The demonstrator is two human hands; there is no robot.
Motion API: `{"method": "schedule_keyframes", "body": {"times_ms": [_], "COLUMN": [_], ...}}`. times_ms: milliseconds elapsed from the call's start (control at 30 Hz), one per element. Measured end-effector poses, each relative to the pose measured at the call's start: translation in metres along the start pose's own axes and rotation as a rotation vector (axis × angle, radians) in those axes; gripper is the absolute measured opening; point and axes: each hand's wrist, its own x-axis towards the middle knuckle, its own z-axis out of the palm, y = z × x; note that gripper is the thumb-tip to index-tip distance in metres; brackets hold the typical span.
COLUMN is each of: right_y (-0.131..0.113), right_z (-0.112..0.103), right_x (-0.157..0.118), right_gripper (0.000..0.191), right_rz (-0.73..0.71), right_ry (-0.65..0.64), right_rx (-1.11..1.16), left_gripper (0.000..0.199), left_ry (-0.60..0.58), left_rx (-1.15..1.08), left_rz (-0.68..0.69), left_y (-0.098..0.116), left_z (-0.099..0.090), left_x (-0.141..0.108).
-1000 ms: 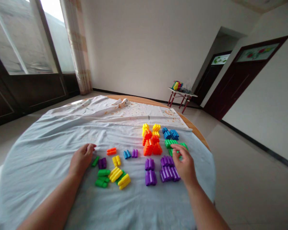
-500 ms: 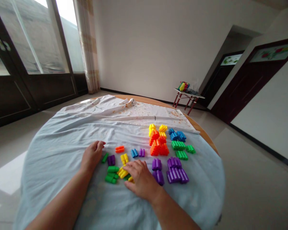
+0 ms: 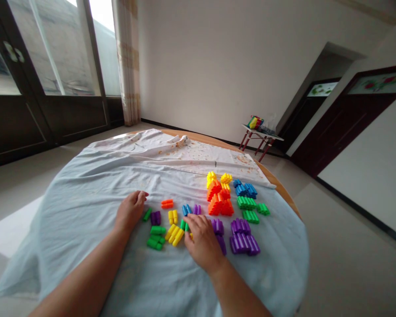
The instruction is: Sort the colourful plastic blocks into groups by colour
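Table [image 3: 272,177]: a pale cloth [image 3: 135,275] is covering most of it.
Right hand [image 3: 203,240]: half-bent fingers are resting at a green block [image 3: 185,225]; I cannot tell if they are gripping.
Left hand [image 3: 131,211]: it is resting loosely open, seemingly empty.
Purple blocks [image 3: 245,243]: right, lying together, perhaps for easy finding.
Far plastic bag [image 3: 269,122]: contents are showing unclearly.

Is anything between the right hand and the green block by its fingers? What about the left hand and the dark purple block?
Nothing visible separates the right hand from the green block beside it; I can't tell whether they touch. Between the left hand and the dark purple block lies a single green block.
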Motion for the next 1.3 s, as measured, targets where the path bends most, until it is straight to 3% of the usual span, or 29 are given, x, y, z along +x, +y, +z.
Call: {"method": "schedule_keyframes", "body": {"times_ms": [233, 367, 633, 800, 967, 1133, 1300], "right_y": [-0.025, -0.031, -0.016, -0.02, -0.026, -0.029, -0.025], "right_z": [0.011, 0.015, 0.01, 0.01, 0.008, 0.001, -0.003], "right_x": [0.012, 0.012, 0.006, 0.005, 0.003, 0.002, 0.003], "right_gripper": [0.049, 0.047, 0.044, 0.038, 0.025, 0.02, 0.028], "right_rz": [-0.289, -0.364, -0.301, -0.288, -0.17, -0.184, -0.223], "right_ry": [-0.123, -0.227, -0.204, -0.169, -0.105, -0.181, -0.267], "right_rx": [0.052, 0.091, 0.129, 0.08, 0.008, -0.065, -0.142], "left_gripper": [0.038, 0.038, 0.036, 0.036, 0.042, 0.041, 0.028], "left_ry": [0.003, 0.008, 0.012, 0.041, 0.108, 0.134, 0.11], "left_rx": [0.001, -0.003, -0.05, -0.131, -0.261, -0.327, -0.313], "left_rz": [0.007, 0.005, -0.011, -0.013, -0.028, -0.058, -0.096], "left_y": [0.0, 0.002, 0.001, 0.0, -0.001, -0.008, -0.017], "left_z": [0.0, 0.001, 0.001, 0.0, -0.004, -0.008, -0.007], "left_x": [0.0, -0.001, -0.002, -0.002, 0.0, 0.001, 0.007]}}
